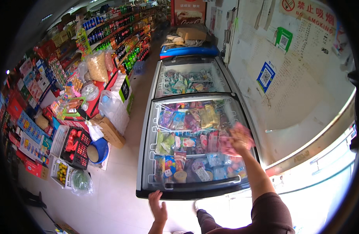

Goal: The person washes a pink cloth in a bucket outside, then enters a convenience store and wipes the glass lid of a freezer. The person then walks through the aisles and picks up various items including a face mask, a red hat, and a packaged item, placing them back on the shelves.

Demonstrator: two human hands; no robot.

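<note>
A pink cloth (pixel 248 134) is under my right hand (pixel 239 139), pressed on the right side of the glass lid (pixel 191 149) of a chest freezer. The hand and cloth are slightly blurred. Packaged frozen goods show through the glass, some in a white wire basket (pixel 167 130). A black handle (pixel 202 183) runs along the lid's near end. My left hand (pixel 158 206) is at the freezer's near left edge, fingers apart and holding nothing; whether its fingertips touch the black rim (pixel 179 195) I cannot tell.
A second glass lid (pixel 194 77) lies beyond. Cardboard (pixel 191 33) and cloths top a blue-lidded chest behind. The wall (pixel 299 87) with posted signs is at the right. Across the aisle at left stand a red table (pixel 94 106), a blue basin (pixel 102 147), crates (pixel 77 155) and drink shelves (pixel 121 32).
</note>
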